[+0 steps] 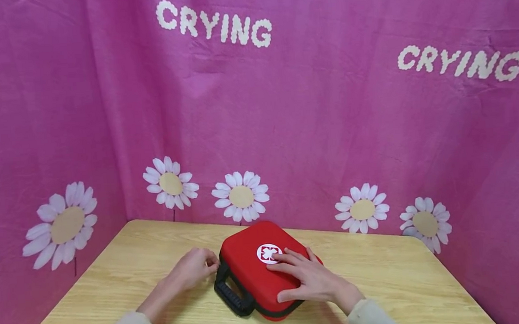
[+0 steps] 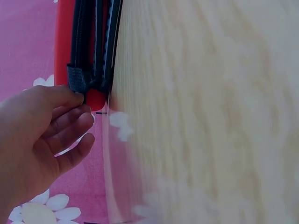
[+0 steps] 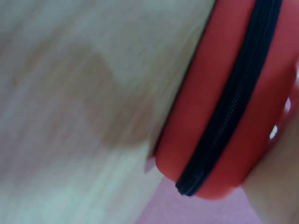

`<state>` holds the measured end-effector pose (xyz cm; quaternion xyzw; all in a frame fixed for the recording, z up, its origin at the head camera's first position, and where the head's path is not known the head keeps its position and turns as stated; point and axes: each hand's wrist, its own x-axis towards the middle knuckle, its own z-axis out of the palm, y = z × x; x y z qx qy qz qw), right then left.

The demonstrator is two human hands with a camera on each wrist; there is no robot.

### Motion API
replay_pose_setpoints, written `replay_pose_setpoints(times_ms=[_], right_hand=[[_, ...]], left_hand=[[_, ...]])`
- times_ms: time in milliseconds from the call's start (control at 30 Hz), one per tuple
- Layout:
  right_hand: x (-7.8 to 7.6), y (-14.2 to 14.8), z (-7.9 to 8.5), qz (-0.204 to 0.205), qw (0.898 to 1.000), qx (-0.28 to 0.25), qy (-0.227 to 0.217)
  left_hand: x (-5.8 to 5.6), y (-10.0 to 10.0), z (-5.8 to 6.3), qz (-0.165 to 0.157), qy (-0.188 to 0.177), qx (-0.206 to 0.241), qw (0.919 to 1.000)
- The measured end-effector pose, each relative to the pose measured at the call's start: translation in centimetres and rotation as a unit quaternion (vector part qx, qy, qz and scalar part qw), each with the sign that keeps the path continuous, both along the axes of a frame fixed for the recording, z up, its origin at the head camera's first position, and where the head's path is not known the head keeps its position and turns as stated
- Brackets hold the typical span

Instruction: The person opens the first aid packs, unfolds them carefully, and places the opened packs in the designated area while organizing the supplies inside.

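Observation:
A red zippered first-aid case [image 1: 246, 244] with a white clover emblem lies flat on the table, its black handle [image 1: 234, 297] facing the near left. At its left corner my left hand [image 1: 192, 270] pinches the zipper's end between thumb and forefinger; the pull itself is hidden by the fingertips. The other left fingers [image 2: 77, 151] curl loosely below. My right hand [image 1: 313, 280] rests on the lid with its fingers spread, partly over the emblem. Along the case's side the black zipper [image 3: 229, 102] appears closed in the right wrist view.
The light wooden table [image 1: 405, 282] extends around the case on both sides. A pink curtain [image 1: 284, 130] with white daisies and "CRYING" lettering hangs behind the table and along its left and right sides.

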<state>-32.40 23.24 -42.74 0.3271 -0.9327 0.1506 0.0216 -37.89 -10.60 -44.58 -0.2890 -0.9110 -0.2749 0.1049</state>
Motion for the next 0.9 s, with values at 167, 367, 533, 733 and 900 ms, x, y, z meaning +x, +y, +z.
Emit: replay_pose_setpoints(times_ms=[167,367,533,733,900], right_hand=[[0.4,-0.2,-0.2,-0.033,0.999,0.007,0.021],[0.4,-0.8,-0.4,-0.061,0.998,0.013,0.013],[0.3,-1.3,-0.5,-0.074,0.997,0.02,0.031],[0.4,-1.6,-0.7,-0.088,0.995,0.006,0.048],[0.1,-2.0,-0.9,-0.105,0.993,-0.004,0.053]], left_hand=[[-0.2,0.1,0.1,-0.037,0.008,-0.011,0.9992],[-0.5,-0.5,0.1,-0.091,-0.012,-0.011,0.9957],[-0.2,-0.5,-0.2,-0.125,-0.007,-0.002,0.9921],[1.3,1.1,-0.4,-0.171,-0.097,0.034,0.98],[2.2,2.2,-0.3,-0.185,-0.1,0.023,0.9773]])
